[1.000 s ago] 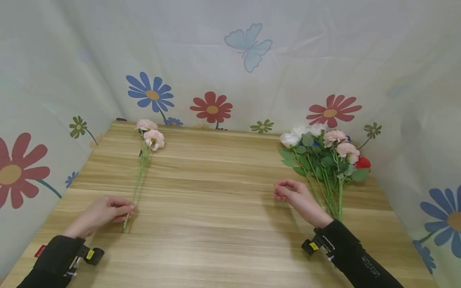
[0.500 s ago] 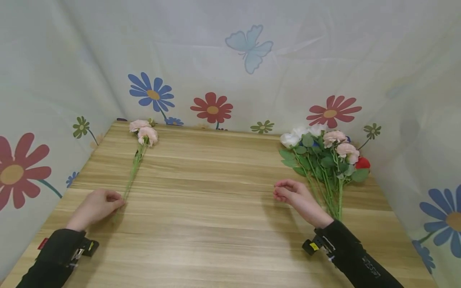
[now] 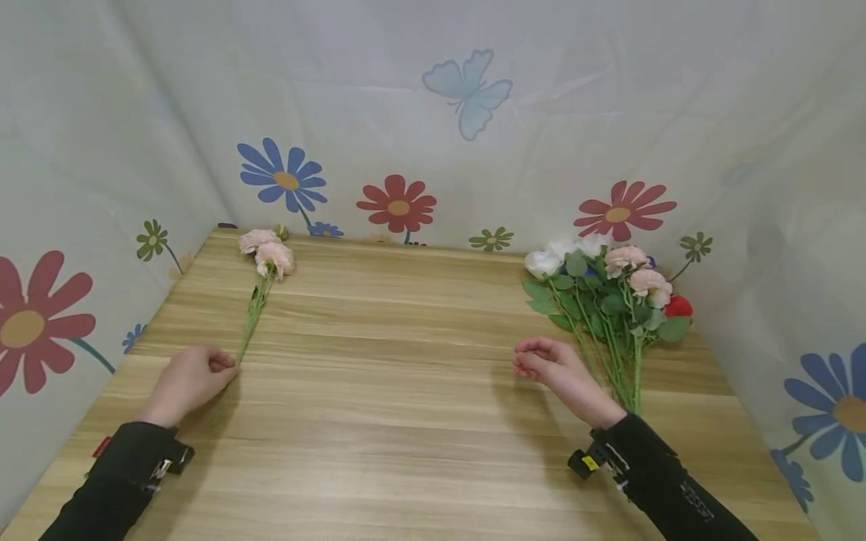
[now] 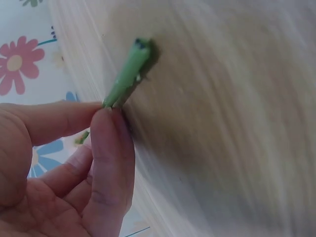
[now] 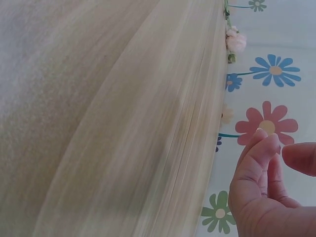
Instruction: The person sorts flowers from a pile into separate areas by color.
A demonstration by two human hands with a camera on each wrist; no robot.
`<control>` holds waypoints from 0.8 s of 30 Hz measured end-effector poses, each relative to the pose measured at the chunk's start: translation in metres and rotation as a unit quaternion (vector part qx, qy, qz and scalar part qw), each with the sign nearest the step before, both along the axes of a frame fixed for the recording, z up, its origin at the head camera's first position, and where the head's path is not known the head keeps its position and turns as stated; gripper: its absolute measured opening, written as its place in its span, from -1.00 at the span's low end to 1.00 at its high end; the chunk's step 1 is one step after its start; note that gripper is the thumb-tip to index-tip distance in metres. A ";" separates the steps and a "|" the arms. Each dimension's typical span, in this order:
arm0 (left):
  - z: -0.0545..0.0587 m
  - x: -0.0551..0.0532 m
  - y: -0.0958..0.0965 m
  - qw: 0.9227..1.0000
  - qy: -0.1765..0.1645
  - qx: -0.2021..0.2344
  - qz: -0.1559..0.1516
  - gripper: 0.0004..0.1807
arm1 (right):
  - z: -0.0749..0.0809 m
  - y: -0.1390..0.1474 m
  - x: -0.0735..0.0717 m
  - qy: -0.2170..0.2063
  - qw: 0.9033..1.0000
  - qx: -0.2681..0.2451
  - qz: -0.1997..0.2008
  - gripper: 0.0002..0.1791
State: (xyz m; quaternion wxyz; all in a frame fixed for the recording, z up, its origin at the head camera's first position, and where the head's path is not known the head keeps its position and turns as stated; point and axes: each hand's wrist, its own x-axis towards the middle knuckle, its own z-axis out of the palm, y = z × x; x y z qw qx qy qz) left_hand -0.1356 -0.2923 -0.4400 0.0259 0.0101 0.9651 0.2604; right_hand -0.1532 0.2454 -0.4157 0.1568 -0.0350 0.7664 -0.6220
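Note:
In the head view my left hand (image 3: 192, 379) is at the left of the table, thumb and fingertips pinching the lower stem of a pink artificial flower spray (image 3: 274, 259). Its two pale pink blooms point to the far left corner. The left wrist view shows the cut end of the green stem (image 4: 129, 71) sticking out past the thumb and index finger, close over the wood. My right hand (image 3: 558, 376) holds nothing; its fingers are loosely curled, with a gap to the thumb (image 5: 298, 158) in the right wrist view. It hovers just left of the bunch's stems.
A bunch of artificial flowers (image 3: 616, 300) lies at the right, with white, pink, red and partly hidden blue blooms and green leaves. Beneath everything is a wood-grain table (image 3: 379, 353). A flower-printed curtain (image 3: 379, 98) hangs along its back and sides.
The pink spray has shifted left, its blooms turning slightly. My left hand has moved a little farther up the table and rolled more palm-down, still pinching the stem. My right hand has stayed put.

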 end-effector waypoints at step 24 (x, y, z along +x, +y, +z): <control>0.004 0.008 0.003 0.999 0.027 -0.044 0.012 -0.72 | 0.002 0.013 0.003 0.018 0.999 0.035 -0.005 -0.60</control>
